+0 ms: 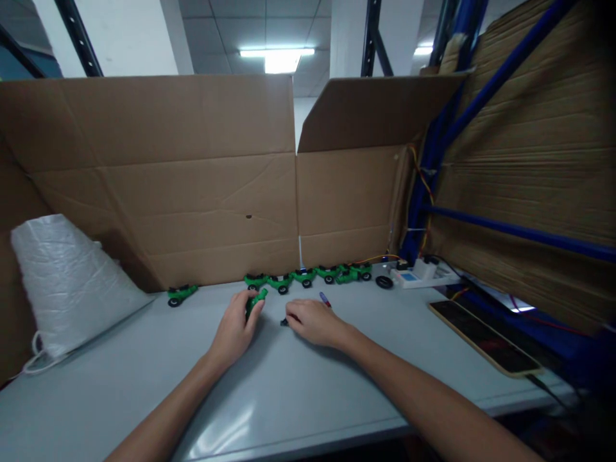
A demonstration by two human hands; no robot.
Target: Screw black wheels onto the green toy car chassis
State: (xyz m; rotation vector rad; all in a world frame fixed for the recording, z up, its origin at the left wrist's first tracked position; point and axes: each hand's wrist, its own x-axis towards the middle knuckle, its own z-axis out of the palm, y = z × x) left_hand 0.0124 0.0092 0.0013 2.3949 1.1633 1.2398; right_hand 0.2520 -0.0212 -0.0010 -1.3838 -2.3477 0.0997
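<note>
My left hand [239, 324] is closed around a green plastic toy piece [255, 301], part of which shows above the thumb and fingers. To its right, my right hand [314, 321] has its fingers pinched on a small black piece [284, 323] close to the table surface. What kind of part that black piece is, I cannot make out. The two hands are apart. Just behind my right hand lies a pen [325, 299]. Several green toy vehicles with black wheels stand in a row at the back, one of them a green toy vehicle [279, 283] behind my hands.
Another green toy vehicle [181, 294] stands at the back left, near a white wrapped bag [72, 282]. A black ring [384, 282] lies beside a white power strip [428, 274]. A phone [486, 337] rests at the right. Cardboard walls [202, 192] enclose the table [289, 398].
</note>
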